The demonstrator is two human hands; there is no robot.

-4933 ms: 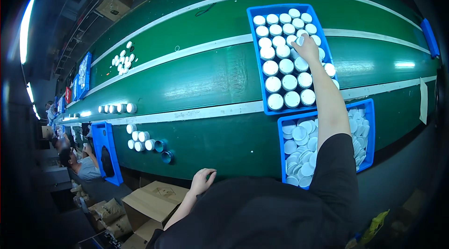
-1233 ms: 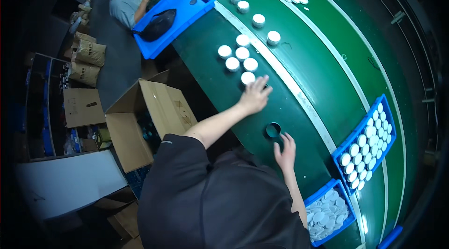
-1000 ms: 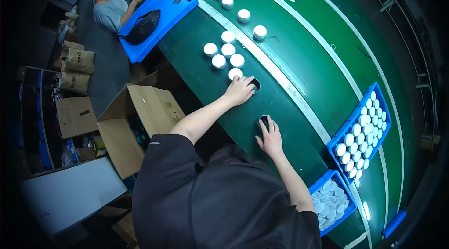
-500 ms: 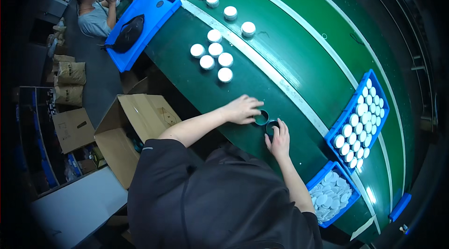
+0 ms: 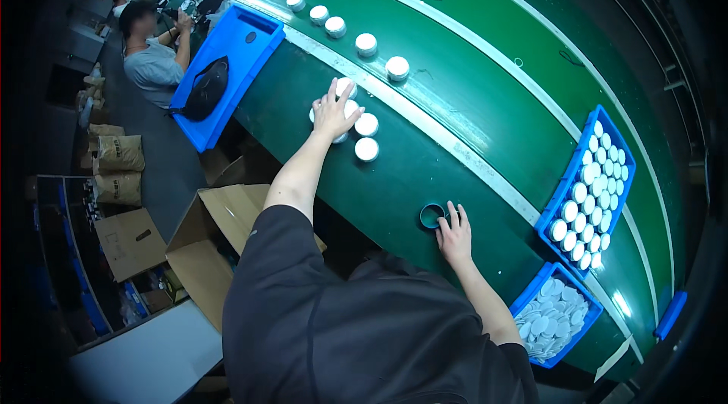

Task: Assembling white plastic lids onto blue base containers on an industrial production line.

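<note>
White jars [image 5: 362, 131] are sitting clustered under the left hand [image 5: 331, 111], its spread fingers resting on them; the right hand [image 5: 455, 233], relaxed and unclenched, is touching the dark ring [image 5: 431, 216] lying just left.

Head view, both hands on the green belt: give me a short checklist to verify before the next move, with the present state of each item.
1. Left hand on the cluster of white capped jars: ok, palm down over them, fingers spread.
2. Left hand actually gripping a jar: cannot tell, the hand hides what is under it.
3. Right hand at the dark open ring-shaped jar: ok, fingertips beside its rim.
4. Dark jar upright on the green belt: ok, opening faces up.
5. Blue tray of white lids beside the right forearm: ok, well filled.
6. Blue tray of capped jars: ok, nearly full rows.
</note>
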